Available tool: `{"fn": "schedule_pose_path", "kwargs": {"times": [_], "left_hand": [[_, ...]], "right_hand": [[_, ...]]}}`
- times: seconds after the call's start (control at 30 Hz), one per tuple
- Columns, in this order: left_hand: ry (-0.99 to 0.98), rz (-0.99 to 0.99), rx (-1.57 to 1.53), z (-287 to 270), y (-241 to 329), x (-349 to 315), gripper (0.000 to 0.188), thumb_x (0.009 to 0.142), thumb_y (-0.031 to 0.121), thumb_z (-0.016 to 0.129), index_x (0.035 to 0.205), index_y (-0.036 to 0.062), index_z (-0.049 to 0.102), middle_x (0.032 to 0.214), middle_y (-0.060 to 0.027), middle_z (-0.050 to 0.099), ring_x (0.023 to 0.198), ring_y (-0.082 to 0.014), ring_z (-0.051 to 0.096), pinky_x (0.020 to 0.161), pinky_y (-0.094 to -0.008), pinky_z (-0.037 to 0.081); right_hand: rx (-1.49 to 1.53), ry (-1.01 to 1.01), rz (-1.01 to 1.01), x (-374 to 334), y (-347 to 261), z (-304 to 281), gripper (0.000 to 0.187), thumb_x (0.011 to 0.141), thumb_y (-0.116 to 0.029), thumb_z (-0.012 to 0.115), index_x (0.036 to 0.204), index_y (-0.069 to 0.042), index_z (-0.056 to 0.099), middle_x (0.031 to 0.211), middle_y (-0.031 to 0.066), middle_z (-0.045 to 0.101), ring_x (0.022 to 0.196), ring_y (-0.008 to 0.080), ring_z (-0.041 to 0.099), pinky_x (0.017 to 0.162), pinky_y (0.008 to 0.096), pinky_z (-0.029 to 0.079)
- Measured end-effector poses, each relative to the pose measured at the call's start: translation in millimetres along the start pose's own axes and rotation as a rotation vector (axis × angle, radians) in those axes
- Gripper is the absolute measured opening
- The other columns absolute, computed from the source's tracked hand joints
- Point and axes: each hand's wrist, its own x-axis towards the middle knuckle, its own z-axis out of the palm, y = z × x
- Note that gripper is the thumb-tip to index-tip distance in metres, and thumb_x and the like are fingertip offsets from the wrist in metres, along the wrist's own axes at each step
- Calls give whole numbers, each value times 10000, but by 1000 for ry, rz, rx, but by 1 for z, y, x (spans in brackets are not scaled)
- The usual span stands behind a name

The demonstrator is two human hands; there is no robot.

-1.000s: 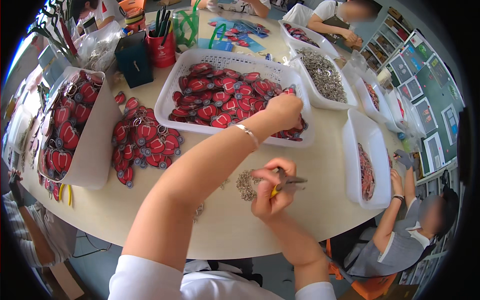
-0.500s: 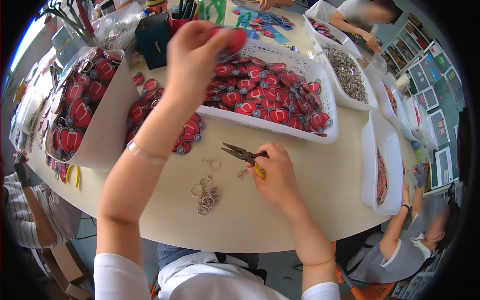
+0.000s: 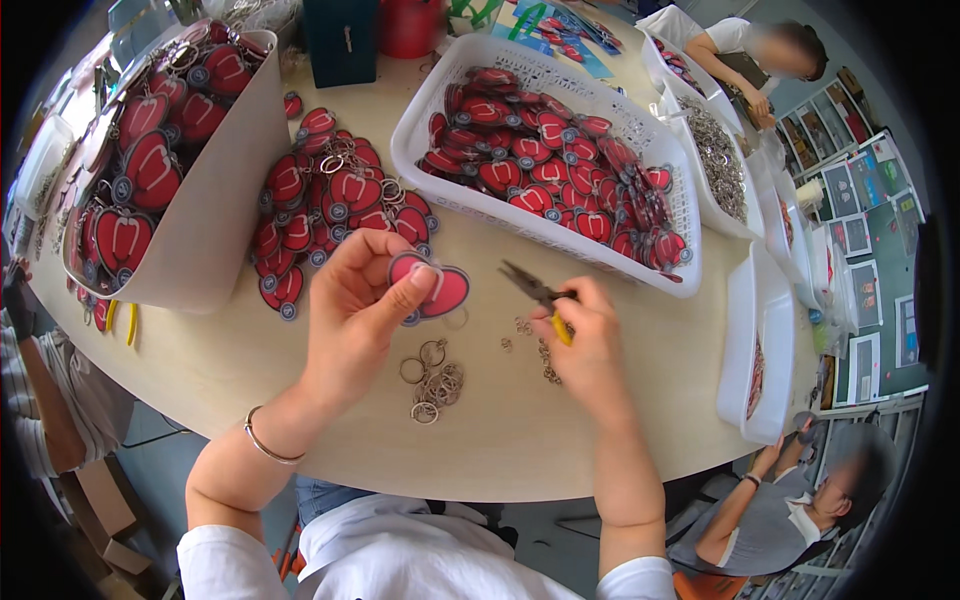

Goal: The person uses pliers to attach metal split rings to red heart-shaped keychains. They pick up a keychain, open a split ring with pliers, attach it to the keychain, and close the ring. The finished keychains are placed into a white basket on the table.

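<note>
Pinched between the thumb and fingers of my left hand (image 3: 350,310) is a red heart-shaped charm (image 3: 443,292) with a pale line motif and a dark edge. My right hand (image 3: 588,340) grips pliers (image 3: 540,293) with dark jaws and yellow handles; the jaws point up and left, toward the charm but apart from it. Below the charm a small pile of key rings (image 3: 440,388) with short chains lies on the table. Tiny metal jump rings (image 3: 548,365) are scattered beside and partly under my right hand.
A white basket (image 3: 520,212) full of red charms stands beyond my hands. At left are a tall bin (image 3: 215,235) of finished-looking keychains and a loose heap of keychains (image 3: 340,190). White trays (image 3: 770,340) line the right side. Other people (image 3: 800,500) sit around the table (image 3: 640,430).
My left hand has come down from over the basket's far left corner to the middle of the table, bringing a red charm. The right hand still holds the pliers, slightly farther right.
</note>
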Motion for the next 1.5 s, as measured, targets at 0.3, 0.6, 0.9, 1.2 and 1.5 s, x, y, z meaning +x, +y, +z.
{"fn": "schedule_pose_path", "kwargs": {"times": [0.3,0.6,0.9,1.2,1.5], "left_hand": [[-17,-46,43,0,-12,-6,185,889,48,665,994,21,515,871,-5,616,789,-29,557,650,-164,436],[-20,-87,56,0,-8,-8,192,884,61,672,996,42,516,862,5,612,782,-40,554,692,-184,437],[-37,-98,45,2,-7,-9,195,887,64,673,999,18,520,852,6,611,784,-16,549,644,-154,427],[-55,-109,51,1,-5,-9,207,878,42,674,1006,21,512,881,-10,623,821,-54,583,747,-200,478],[-84,-137,14,2,-4,-10,208,891,57,663,1017,15,504,877,-12,622,822,-58,586,754,-206,477]], "right_hand": [[-87,-75,-34,1,-3,1,173,704,-54,765,795,11,633,986,114,554,949,300,526,842,411,417],[-68,0,25,3,-4,-2,168,701,-44,763,804,4,639,998,118,554,953,295,526,848,414,415],[-63,-82,-34,5,-9,4,178,678,-20,764,803,-1,639,1007,107,549,956,290,527,844,410,418],[-45,-8,2,5,-10,4,190,672,-20,767,804,11,633,1010,118,563,971,307,530,841,421,416],[-47,33,-16,14,-14,23,188,679,-24,767,804,11,631,1012,126,561,971,311,526,858,426,403]]}}
